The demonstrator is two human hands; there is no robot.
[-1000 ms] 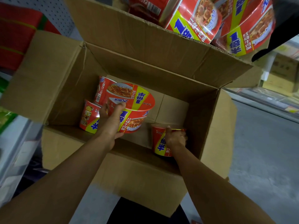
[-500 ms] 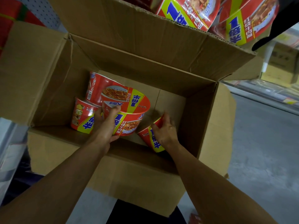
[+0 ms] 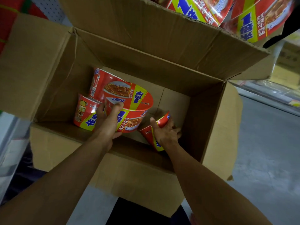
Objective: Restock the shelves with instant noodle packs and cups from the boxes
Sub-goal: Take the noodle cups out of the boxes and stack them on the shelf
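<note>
Head camera, looking down into a large open brown cardboard box (image 3: 53, 65) standing on a grey floor (image 3: 267, 143). Both my bare arms reach inside. My left hand (image 3: 108, 122) holds a red and yellow instant noodle bowl with a foil lid (image 3: 129, 101), thumb over the lid edge and fingers curled under its side. My right hand (image 3: 165, 133) wraps a smaller red and yellow noodle cup lying tilted on its side (image 3: 149, 135) against the box's near wall, fingers curled round its body. Two more red noodle cups sit at the left of the box floor: one behind the bowl (image 3: 97, 83), one just beside my left hand (image 3: 84, 112). More red noodle bowls (image 3: 253, 20) show past the far flap, at the top of view. These containers look light, with thin walls that would dent under a hard squeeze and glossy wrap that could slip; I judge the safest hold is round the rim, where the wall is stiffest
</note>
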